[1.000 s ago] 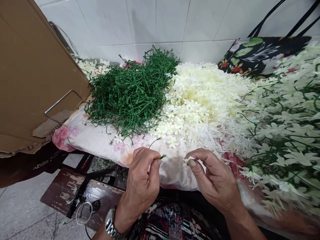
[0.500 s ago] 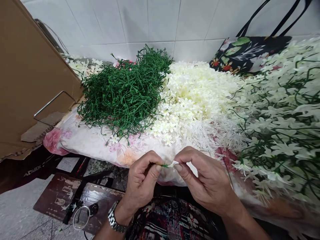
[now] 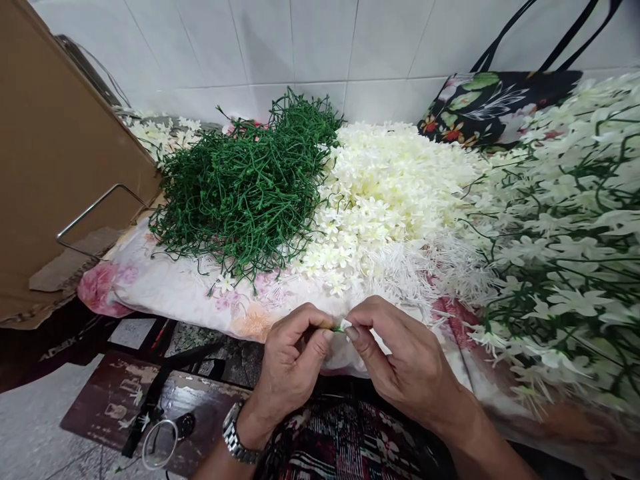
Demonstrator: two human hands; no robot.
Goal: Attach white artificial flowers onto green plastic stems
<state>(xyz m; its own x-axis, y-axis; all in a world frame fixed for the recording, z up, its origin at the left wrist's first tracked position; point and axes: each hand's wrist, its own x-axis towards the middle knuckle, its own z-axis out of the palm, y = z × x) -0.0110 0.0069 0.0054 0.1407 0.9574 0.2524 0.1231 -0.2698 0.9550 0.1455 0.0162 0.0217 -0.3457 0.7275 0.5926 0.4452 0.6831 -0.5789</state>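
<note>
Between thumb and forefinger, my left hand (image 3: 297, 353) pinches a green plastic stem (image 3: 338, 329), most of it hidden by the fingers. Facing it, my right hand (image 3: 400, 360) pinches a small white artificial flower piece (image 3: 345, 325) that meets the stem's tip. Both hands are closed, fingertips nearly touching, at the near edge of the flowered cloth (image 3: 175, 287). Beyond them lie a tangled heap of green stems (image 3: 245, 187) and, right of it, a pile of loose white blossoms (image 3: 385, 180). Thin white stamens (image 3: 400, 267) are scattered just past my right hand.
Assembled white flowers on green stems (image 3: 565, 267) fill the right side. A cardboard box (image 3: 65, 153) with a wire handle (image 3: 95, 207) stands at left. A flowered black bag (image 3: 500, 110) leans against the tiled wall (image 3: 320, 40). Below left are a worn brown bench (image 3: 105, 400) and a roll of tape (image 3: 160, 443).
The hands have drawn slightly closer together, and less of the green stem and white piece shows between the fingertips. The view has shifted a little.
</note>
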